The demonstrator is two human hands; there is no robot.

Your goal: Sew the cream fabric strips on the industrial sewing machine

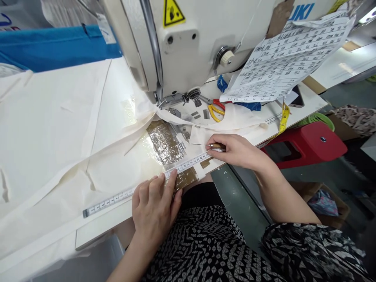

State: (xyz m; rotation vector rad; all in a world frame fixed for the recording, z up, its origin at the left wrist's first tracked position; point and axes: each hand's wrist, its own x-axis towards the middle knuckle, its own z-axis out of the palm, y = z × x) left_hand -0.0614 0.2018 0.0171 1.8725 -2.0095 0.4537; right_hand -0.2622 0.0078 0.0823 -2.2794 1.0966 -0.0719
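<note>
Right grip [232,150] clasps thin tool [218,146] near tape [189,164]

- The white worktable [313,103] is brightly lit.
- Glare shines on the brown packing tape [166,141].
- The floor [248,219] is dimmer.
- Wide lens stretches the edges; the patterned sleeve [311,250] looks slightly blurred.
</note>
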